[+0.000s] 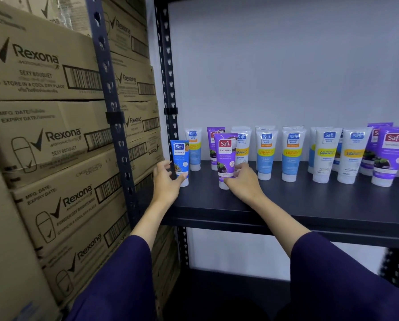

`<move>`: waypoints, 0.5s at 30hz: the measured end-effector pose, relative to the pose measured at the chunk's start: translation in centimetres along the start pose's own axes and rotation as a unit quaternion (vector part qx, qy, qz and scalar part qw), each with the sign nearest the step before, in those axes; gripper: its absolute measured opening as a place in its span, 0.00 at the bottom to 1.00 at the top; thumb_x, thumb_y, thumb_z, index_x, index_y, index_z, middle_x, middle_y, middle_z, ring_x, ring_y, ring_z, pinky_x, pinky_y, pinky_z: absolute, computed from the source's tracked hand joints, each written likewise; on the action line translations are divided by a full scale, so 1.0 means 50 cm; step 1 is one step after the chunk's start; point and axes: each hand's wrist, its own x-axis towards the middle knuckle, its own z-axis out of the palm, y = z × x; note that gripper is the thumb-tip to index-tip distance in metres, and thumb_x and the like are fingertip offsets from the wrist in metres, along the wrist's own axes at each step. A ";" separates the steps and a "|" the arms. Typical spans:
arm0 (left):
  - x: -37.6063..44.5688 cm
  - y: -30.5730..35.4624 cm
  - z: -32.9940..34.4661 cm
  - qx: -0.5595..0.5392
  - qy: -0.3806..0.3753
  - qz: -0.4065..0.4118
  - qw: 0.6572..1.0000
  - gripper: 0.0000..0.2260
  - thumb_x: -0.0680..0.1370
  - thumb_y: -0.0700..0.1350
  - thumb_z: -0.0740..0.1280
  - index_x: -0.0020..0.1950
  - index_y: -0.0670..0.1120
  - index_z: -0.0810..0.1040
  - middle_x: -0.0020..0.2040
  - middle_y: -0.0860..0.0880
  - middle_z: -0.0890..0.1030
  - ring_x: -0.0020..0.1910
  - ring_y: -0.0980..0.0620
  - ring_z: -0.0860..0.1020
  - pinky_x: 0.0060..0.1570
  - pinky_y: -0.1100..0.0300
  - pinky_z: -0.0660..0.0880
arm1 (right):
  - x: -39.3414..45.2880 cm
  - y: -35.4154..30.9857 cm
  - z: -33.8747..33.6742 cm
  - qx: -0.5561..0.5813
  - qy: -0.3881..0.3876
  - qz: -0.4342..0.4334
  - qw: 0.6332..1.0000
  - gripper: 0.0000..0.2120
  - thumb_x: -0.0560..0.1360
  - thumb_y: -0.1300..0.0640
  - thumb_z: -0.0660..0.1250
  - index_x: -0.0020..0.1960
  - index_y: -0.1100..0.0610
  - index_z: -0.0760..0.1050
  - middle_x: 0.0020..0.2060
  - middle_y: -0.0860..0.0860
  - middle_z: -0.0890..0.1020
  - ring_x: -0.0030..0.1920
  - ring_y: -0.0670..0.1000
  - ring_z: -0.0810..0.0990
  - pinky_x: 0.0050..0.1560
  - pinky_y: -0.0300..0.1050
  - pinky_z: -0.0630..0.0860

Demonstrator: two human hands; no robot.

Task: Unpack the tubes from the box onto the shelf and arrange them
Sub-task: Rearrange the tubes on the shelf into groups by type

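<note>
Head view: my left hand (167, 181) curls its fingers (182, 177) round a blue tube (180, 159) standing at the shelf's (309, 205) left end. My right hand (242, 181) pinches a purple tube (225, 156) upright beside it. More tubes (291, 154) stand in rows behind. Cardboard boxes (43, 135) are stacked left.

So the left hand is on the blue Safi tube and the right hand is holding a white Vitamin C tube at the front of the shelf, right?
Not quite. The left hand is on the blue Safi tube, but the right hand holds a purple Safi Naturals tube, not a white one, at the front of the shelf. The head view shows it.
</note>
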 end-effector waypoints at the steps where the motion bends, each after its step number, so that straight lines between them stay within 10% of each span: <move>1: -0.013 0.006 0.004 0.005 0.020 0.009 1.000 0.22 0.74 0.39 0.72 0.65 0.43 0.67 0.66 0.44 0.68 0.61 0.51 0.72 0.53 0.65 0.73 | -0.004 0.000 -0.005 0.009 0.013 0.000 1.000 0.17 0.71 0.59 0.72 0.54 0.59 0.67 0.53 0.56 0.76 0.50 0.50 0.76 0.36 0.34 0.68; 4: -0.053 0.032 0.025 -0.009 0.051 0.029 0.998 0.15 0.75 0.39 0.70 0.60 0.42 0.70 0.62 0.44 0.69 0.57 0.54 0.74 0.41 0.73 0.71 | -0.023 -0.003 -0.027 0.020 0.047 -0.010 0.999 0.12 0.73 0.61 0.68 0.54 0.63 0.71 0.47 0.55 0.78 0.43 0.47 0.75 0.32 0.29 0.68; 15: -0.093 0.208 0.168 -0.027 -0.075 0.201 0.976 0.10 0.78 0.40 0.66 0.59 0.46 0.74 0.59 0.50 0.75 0.57 0.55 0.75 0.54 0.65 0.73 | -0.032 0.009 -0.199 0.004 0.132 -0.081 0.988 0.09 0.76 0.64 0.62 0.54 0.60 0.76 0.48 0.52 0.80 0.46 0.48 0.76 0.37 0.24 0.69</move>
